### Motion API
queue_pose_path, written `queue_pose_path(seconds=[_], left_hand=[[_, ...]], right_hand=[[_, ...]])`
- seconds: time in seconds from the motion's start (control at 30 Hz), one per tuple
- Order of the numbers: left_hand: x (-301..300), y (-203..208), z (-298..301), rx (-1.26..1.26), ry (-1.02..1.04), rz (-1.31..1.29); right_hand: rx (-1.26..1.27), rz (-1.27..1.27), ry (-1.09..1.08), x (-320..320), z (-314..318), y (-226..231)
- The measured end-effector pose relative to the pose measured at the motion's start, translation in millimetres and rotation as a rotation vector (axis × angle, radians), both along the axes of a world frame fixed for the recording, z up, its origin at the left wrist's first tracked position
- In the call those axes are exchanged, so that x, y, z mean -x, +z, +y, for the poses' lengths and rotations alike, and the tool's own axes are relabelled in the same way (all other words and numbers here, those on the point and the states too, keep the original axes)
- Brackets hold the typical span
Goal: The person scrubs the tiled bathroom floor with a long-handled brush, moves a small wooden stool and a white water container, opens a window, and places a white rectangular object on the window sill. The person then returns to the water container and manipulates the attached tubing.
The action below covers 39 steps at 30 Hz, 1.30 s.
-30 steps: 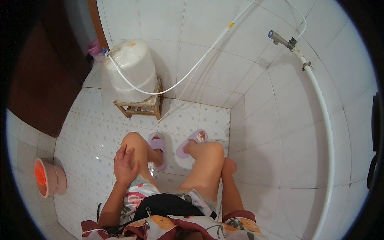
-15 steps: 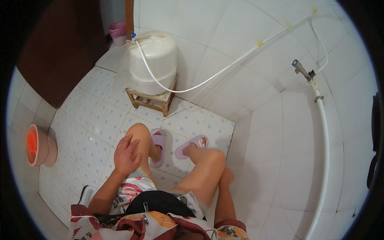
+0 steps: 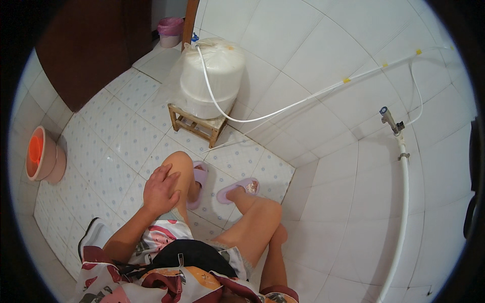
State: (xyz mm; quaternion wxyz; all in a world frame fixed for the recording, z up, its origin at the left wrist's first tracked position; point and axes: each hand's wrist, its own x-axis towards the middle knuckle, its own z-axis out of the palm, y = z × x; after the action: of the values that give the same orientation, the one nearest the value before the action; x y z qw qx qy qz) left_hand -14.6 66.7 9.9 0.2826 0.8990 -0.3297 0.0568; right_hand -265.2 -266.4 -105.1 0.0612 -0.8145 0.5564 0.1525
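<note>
My left hand [image 3: 160, 190] lies open on my left thigh just behind the knee, its fingers stretched over the bare skin. Nothing is held in it. Against the outer side of my right thigh rests my right hand [image 3: 279, 234], its fingers mostly hidden by the leg. Both feet stand apart on the floor in lilac slippers [image 3: 240, 190]. A black waist bag [image 3: 194, 260] sits on my lap over patterned shorts.
Ahead, a white tank [image 3: 212, 76] wrapped in clear plastic stands on a wooden stool [image 3: 194, 130]. From it a white hose [image 3: 283, 113] runs along the tiled wall. A tap [image 3: 389, 120] tops a white pipe at right. Pink buckets [image 3: 54, 164] stand left; a lined bin [image 3: 170, 38] is by the doorway.
The view has turned slightly, so the tank, stool and hose appear farther right and the buckets farther left. Both hands stay at my thighs.
</note>
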Motion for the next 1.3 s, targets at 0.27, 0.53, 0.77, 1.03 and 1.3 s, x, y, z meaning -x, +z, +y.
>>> queue_pose_path(seconds=[0.27, 0.53, 0.77, 1.03, 1.3], left_hand=[[0, 0, 0, -0.006, 0.009, 0.021], [1, 1, -1, -0.021, 0.006, 0.041], [1, 3, -2, -0.013, 0.001, 0.04], [0, 3, -2, -0.011, 0.001, 0.029], [0, 2, 0, -0.022, 0.01, 0.021]], right_hand=[[-0.033, 0.047, -0.117, -4, -1, 4], [0.025, 0.008, -0.088, -1, 3, 4], [0.005, 0.069, -0.081, 3, -5, -13], [-0.035, 0.064, -0.065, 5, -12, -10], [-0.042, 0.052, -0.071, -1, -1, 0]])
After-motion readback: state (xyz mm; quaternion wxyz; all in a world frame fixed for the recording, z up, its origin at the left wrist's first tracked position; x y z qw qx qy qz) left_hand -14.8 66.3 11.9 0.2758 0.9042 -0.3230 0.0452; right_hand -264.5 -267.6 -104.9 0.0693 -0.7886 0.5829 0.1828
